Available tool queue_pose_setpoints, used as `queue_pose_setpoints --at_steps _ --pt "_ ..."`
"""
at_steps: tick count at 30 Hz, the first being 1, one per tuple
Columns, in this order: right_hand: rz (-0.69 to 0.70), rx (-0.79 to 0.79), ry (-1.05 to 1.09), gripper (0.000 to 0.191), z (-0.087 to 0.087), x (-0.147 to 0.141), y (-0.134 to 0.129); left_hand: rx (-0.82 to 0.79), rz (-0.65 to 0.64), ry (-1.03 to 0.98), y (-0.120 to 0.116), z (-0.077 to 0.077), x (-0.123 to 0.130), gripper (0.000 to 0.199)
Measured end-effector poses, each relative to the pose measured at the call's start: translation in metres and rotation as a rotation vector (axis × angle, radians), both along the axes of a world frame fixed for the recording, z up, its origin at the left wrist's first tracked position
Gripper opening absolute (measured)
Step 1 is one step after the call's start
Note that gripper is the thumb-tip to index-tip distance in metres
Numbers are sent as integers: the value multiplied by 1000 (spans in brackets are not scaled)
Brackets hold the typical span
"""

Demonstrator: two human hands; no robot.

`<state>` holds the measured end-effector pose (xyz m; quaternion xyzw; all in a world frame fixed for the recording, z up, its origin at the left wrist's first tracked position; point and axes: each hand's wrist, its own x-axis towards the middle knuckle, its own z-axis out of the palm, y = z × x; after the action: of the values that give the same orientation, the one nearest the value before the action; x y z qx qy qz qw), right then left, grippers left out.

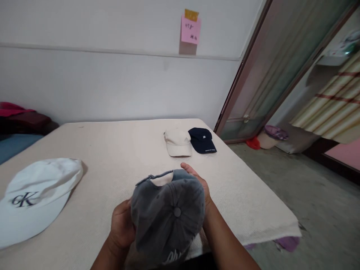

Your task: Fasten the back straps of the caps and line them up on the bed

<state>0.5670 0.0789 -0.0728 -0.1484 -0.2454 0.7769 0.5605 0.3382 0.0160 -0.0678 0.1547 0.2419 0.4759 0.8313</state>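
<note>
A faded grey baseball cap (pixel 168 210) is held up close to me, its crown button facing the camera. The strap opening at its back points away from me, and pale lettering shows at the lower edge. My left hand (pixel 122 224) grips the cap's left side, with the fingers partly hidden behind it. On the opposite side my right hand (pixel 204 187) holds it, thumb side up, most fingers hidden by the crown. To the left lies a white cap (pixel 42 195) with black CK letters. Further back, a cream cap (pixel 177 141) sits beside a navy cap (pixel 201 140).
Pale cloth covers the bed-like surface (pixel 118 150). Behind it, a pink note (pixel 191 30) is taped to the white wall. Dark and red items (pixel 25 118) are piled at the far left. A bin (pixel 271 137) and a red object (pixel 253 143) stand on the floor at right.
</note>
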Motion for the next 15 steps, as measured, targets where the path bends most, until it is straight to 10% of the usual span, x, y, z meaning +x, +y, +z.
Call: queue_pose_setpoints --at_steps 15 --pt "49 39 -62 28 4 3 -2 211 18 237 7 11 3 46"
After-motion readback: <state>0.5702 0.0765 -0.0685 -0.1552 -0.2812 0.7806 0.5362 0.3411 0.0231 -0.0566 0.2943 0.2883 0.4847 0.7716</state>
